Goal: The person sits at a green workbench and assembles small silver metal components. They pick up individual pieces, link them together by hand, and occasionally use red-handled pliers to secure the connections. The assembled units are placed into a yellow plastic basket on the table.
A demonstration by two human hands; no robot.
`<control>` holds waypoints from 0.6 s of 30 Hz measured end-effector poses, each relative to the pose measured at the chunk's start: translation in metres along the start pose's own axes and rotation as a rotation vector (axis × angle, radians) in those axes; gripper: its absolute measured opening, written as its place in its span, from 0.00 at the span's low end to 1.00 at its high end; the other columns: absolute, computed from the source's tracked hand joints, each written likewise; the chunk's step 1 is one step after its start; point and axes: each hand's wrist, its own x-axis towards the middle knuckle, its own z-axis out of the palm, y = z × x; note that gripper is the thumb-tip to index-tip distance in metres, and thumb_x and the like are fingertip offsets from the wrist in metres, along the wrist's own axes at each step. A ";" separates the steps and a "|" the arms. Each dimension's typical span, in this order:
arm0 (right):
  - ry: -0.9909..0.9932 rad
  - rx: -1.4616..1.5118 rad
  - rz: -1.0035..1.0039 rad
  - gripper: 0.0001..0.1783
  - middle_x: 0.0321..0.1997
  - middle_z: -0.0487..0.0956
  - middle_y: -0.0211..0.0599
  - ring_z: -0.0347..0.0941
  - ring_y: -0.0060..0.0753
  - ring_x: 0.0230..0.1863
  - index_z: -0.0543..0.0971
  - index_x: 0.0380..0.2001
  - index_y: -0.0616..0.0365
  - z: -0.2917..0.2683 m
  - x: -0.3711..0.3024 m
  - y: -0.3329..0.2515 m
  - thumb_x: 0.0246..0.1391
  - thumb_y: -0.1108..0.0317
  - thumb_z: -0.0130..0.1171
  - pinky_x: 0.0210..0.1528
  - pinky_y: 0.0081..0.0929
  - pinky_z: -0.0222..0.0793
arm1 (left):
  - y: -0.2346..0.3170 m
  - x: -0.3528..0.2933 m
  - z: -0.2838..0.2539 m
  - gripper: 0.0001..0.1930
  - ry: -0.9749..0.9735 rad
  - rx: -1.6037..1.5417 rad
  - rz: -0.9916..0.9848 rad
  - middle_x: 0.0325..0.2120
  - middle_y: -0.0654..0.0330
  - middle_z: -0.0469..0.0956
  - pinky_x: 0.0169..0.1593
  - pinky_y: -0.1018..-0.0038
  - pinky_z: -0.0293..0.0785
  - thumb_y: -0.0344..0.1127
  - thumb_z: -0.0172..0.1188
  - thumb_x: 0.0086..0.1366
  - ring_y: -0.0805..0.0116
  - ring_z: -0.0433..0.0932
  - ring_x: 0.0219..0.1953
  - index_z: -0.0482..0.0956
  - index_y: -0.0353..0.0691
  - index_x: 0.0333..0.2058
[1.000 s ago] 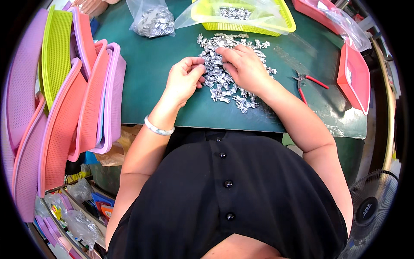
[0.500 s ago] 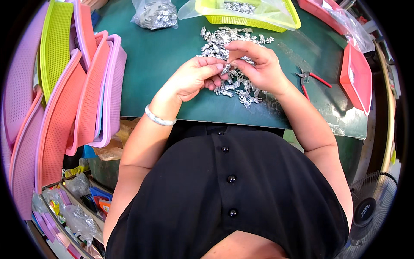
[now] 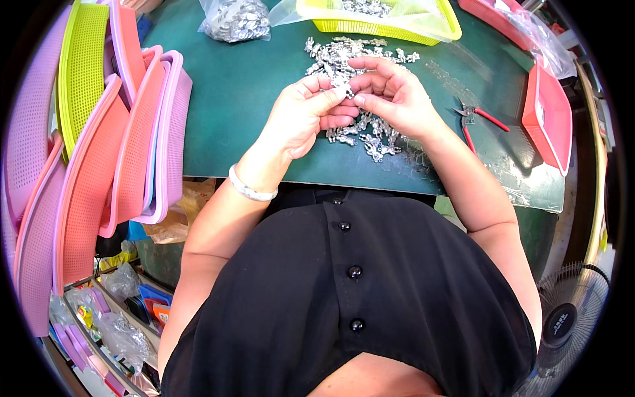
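A small silvery figure [image 3: 344,87] is pinched by the left hand's [image 3: 305,114] thumb and fingers over the pile's left side; the right hand [image 3: 395,99] is half curled beside it, its grip impossible to tell. Being apparently metal, it is probably light, stiff and slightly slippery, best held by its body. Knobbly, shiny pieces [image 3: 331,57] are heaped on the smooth green tabletop [image 3: 245,112].

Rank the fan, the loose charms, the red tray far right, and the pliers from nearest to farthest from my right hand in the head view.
From the right hand:
1. Loose charms: by its fingers, mostly left.
2. Pliers: to its right.
3. Red tray: farther right.
4. Fan: lower right.
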 end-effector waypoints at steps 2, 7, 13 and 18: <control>0.018 -0.008 0.014 0.25 0.33 0.76 0.33 0.71 0.19 0.35 0.64 0.52 0.61 0.003 -0.001 -0.002 0.49 0.78 0.53 0.40 0.17 0.67 | 0.000 0.000 -0.001 0.05 0.006 0.023 -0.018 0.27 0.57 0.77 0.32 0.78 0.78 0.29 0.55 0.59 0.70 0.78 0.28 0.72 0.38 0.34; 0.039 0.015 0.061 0.26 0.29 0.75 0.30 0.70 0.17 0.31 0.62 0.52 0.62 0.002 -0.002 -0.005 0.48 0.79 0.53 0.35 0.16 0.67 | -0.001 0.002 -0.003 0.05 0.066 0.109 -0.007 0.26 0.61 0.77 0.29 0.81 0.74 0.29 0.55 0.59 0.74 0.76 0.26 0.74 0.38 0.34; 0.023 0.047 0.059 0.26 0.28 0.74 0.30 0.69 0.17 0.29 0.62 0.53 0.63 0.002 -0.002 -0.004 0.48 0.79 0.53 0.33 0.15 0.67 | 0.001 0.002 -0.004 0.06 0.053 0.125 0.017 0.23 0.64 0.76 0.28 0.83 0.70 0.35 0.55 0.60 0.77 0.73 0.24 0.75 0.38 0.33; 0.030 0.111 0.081 0.26 0.29 0.74 0.31 0.70 0.19 0.28 0.61 0.53 0.63 0.003 -0.002 -0.003 0.49 0.78 0.53 0.33 0.17 0.68 | 0.000 0.004 -0.006 0.08 0.060 0.135 0.006 0.22 0.65 0.75 0.26 0.83 0.67 0.37 0.54 0.61 0.79 0.71 0.22 0.76 0.39 0.31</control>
